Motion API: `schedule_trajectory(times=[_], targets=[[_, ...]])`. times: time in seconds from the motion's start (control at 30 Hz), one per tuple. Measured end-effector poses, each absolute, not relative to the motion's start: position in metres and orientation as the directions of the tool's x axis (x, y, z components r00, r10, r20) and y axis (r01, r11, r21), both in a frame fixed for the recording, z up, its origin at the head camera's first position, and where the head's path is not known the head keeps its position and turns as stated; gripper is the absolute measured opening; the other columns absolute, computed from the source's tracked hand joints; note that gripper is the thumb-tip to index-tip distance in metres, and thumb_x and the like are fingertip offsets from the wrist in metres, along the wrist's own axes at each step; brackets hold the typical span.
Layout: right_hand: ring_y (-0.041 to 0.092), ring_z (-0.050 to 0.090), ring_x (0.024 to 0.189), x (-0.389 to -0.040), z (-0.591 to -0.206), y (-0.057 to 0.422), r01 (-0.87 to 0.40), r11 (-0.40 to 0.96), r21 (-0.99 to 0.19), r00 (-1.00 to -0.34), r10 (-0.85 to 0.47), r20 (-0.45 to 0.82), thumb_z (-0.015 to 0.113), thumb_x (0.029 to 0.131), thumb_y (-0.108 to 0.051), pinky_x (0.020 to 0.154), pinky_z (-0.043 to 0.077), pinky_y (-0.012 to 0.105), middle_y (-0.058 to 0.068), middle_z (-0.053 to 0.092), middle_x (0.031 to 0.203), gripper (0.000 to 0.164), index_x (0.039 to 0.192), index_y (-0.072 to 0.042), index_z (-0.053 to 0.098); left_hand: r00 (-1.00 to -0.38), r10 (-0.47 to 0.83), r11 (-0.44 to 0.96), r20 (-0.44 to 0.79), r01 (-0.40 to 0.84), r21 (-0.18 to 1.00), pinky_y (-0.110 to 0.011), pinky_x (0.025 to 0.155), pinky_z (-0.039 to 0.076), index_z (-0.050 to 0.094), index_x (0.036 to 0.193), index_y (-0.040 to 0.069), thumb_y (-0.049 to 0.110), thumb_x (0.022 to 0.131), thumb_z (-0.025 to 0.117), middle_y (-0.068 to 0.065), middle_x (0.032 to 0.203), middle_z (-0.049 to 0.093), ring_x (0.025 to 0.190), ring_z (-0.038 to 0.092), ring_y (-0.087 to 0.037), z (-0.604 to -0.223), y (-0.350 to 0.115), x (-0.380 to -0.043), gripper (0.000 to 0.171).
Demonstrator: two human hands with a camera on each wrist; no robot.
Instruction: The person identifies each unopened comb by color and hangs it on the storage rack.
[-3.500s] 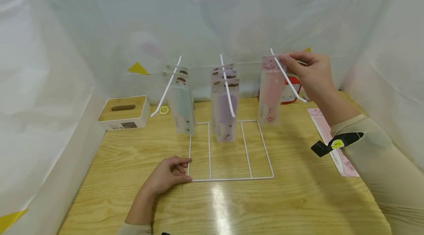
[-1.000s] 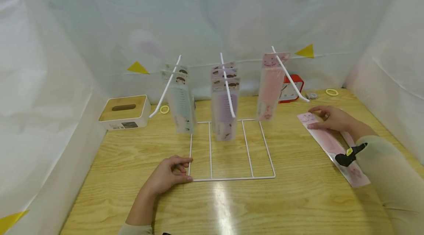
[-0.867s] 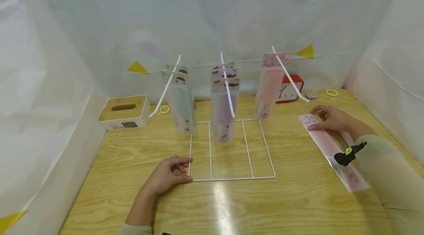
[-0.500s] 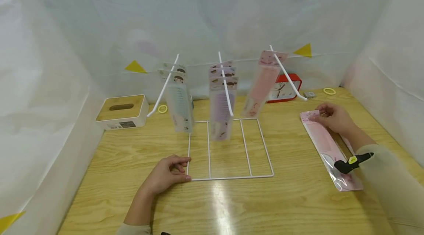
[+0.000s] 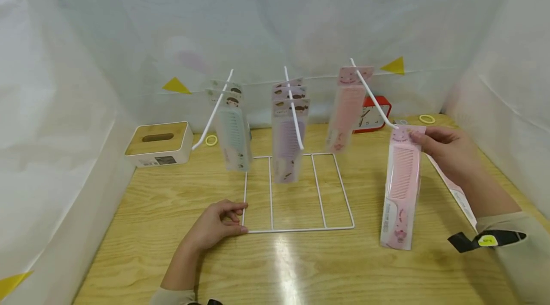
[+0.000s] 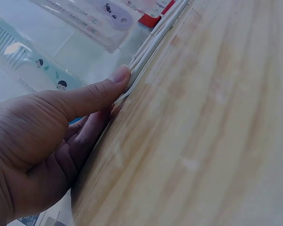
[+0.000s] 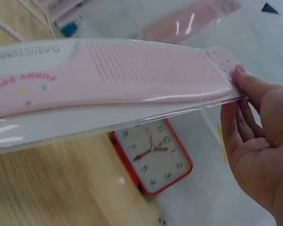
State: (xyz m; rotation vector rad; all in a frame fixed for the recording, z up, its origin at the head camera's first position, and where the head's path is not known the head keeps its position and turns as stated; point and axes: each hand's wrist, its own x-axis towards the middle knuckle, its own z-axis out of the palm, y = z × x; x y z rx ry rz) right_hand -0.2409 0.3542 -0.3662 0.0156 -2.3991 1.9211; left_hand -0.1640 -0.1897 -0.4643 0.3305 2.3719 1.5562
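Observation:
My right hand pinches the top corner of a packaged pink comb, thumb in front. The comb hangs upright off the table, its header card at the tip of the right prong; whether the prong is through its hole I cannot tell. In the right wrist view the pack reads "PLASTIC COMB". Another pink comb hangs farther back on that prong. My left hand holds the front left corner of the white wire rack's base, thumb on the wire. Purple combs and green combs hang on the other prongs.
Another pink pack lies on the table, partly behind my right wrist. At the back stand a red clock and, to the left, a wood-topped tissue box. Yellow rings lie near the back edge. White sheeting surrounds the table.
My right hand has left the hung pink comb, picked another off the table and raised it upright, leftward to the prong tip. The hung pink comb has swung. My left hand stays put.

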Motion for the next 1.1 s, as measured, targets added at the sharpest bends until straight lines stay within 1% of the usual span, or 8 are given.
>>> schedule_trajectory(times=[0.1, 0.17, 0.23, 0.33, 0.43, 0.57, 0.67, 1.1], targets=[[0.007, 0.066, 0.087, -0.223, -0.351, 0.333, -0.248, -0.135, -0.959, -0.964, -0.067, 0.259, 0.056, 0.098, 0.005, 0.076, 0.056, 0.016, -0.004, 0.073, 0.097, 0.023, 0.101, -0.005, 0.076, -0.933, 0.343, 0.388, -0.110, 0.034, 0.921, -0.020, 0.074, 0.054, 0.068, 0.126, 0.002, 0.015, 0.076, 0.088, -0.013, 0.107, 0.064, 0.089, 0.060, -0.014, -0.464, -0.191, -0.164, 0.055], [0.016, 0.069, 0.092, -0.213, -0.344, 0.318, -0.392, -0.390, -0.834, -0.871, -0.135, 0.472, 0.051, 0.094, 0.019, 0.081, 0.058, 0.021, 0.011, 0.074, 0.100, 0.024, 0.103, 0.011, 0.071, -0.932, 0.344, 0.387, -0.113, 0.031, 0.921, -0.020, 0.074, 0.054, 0.068, 0.126, 0.002, 0.015, 0.076, 0.088, -0.014, 0.107, 0.064, 0.089, 0.060, -0.014, -0.464, -0.190, -0.164, 0.056], [0.026, 0.068, 0.096, -0.204, -0.335, 0.300, -0.498, -0.544, -0.675, -0.742, -0.135, 0.657, 0.050, 0.089, 0.026, 0.084, 0.058, 0.027, 0.023, 0.073, 0.100, 0.019, 0.099, 0.023, 0.066, -0.932, 0.344, 0.390, -0.116, 0.030, 0.920, -0.020, 0.074, 0.054, 0.068, 0.126, 0.002, 0.015, 0.075, 0.088, -0.014, 0.107, 0.064, 0.089, 0.059, -0.014, -0.465, -0.190, -0.164, 0.056], [0.033, 0.066, 0.097, -0.190, -0.318, 0.271, -0.600, -0.631, -0.491, -0.589, -0.066, 0.805, 0.056, 0.084, 0.028, 0.084, 0.058, 0.030, 0.032, 0.070, 0.097, 0.010, 0.092, 0.031, 0.060, -0.932, 0.343, 0.392, -0.117, 0.029, 0.919, -0.020, 0.074, 0.054, 0.068, 0.126, 0.003, 0.015, 0.075, 0.088, -0.014, 0.108, 0.064, 0.089, 0.059, -0.014, -0.465, -0.191, -0.164, 0.056], [0.032, 0.065, 0.093, -0.179, -0.300, 0.247, -0.662, -0.628, -0.410, -0.527, 0.001, 0.850, 0.062, 0.080, 0.027, 0.080, 0.058, 0.028, 0.032, 0.071, 0.092, 0.008, 0.087, 0.031, 0.060, -0.932, 0.343, 0.390, -0.118, 0.027, 0.920, -0.020, 0.074, 0.054, 0.068, 0.126, 0.003, 0.015, 0.075, 0.088, -0.014, 0.108, 0.063, 0.089, 0.059, -0.014, -0.464, -0.192, -0.164, 0.056], [0.031, 0.065, 0.088, -0.174, -0.283, 0.227, -0.671, -0.635, -0.383, -0.513, 0.025, 0.858, 0.062, 0.081, 0.026, 0.075, 0.056, 0.026, 0.030, 0.071, 0.090, 0.007, 0.086, 0.030, 0.060, -0.931, 0.344, 0.388, -0.121, 0.024, 0.921, -0.020, 0.074, 0.055, 0.068, 0.126, 0.002, 0.014, 0.075, 0.088, -0.014, 0.108, 0.063, 0.089, 0.059, -0.014, -0.464, -0.191, -0.164, 0.056], [0.030, 0.065, 0.085, -0.173, -0.275, 0.220, -0.666, -0.638, -0.387, -0.532, 0.042, 0.846, 0.062, 0.081, 0.026, 0.072, 0.055, 0.026, 0.030, 0.071, 0.088, 0.006, 0.085, 0.030, 0.059, -0.930, 0.348, 0.393, -0.115, 0.033, 0.919, -0.020, 0.074, 0.055, 0.068, 0.126, 0.002, 0.015, 0.075, 0.088, -0.014, 0.108, 0.064, 0.089, 0.060, -0.014, -0.464, -0.190, -0.164, 0.056], [0.027, 0.066, 0.080, -0.185, -0.279, 0.218, -0.679, -0.559, -0.477, -0.590, 0.028, 0.807, 0.060, 0.080, 0.028, 0.072, 0.056, 0.026, 0.025, 0.072, 0.086, 0.006, 0.087, 0.030, 0.059, -0.932, 0.345, 0.395, -0.113, 0.035, 0.918, -0.020, 0.073, 0.055, 0.068, 0.126, 0.002, 0.015, 0.075, 0.088, -0.013, 0.107, 0.063, 0.088, 0.060, -0.013, -0.465, -0.191, -0.164, 0.056]])
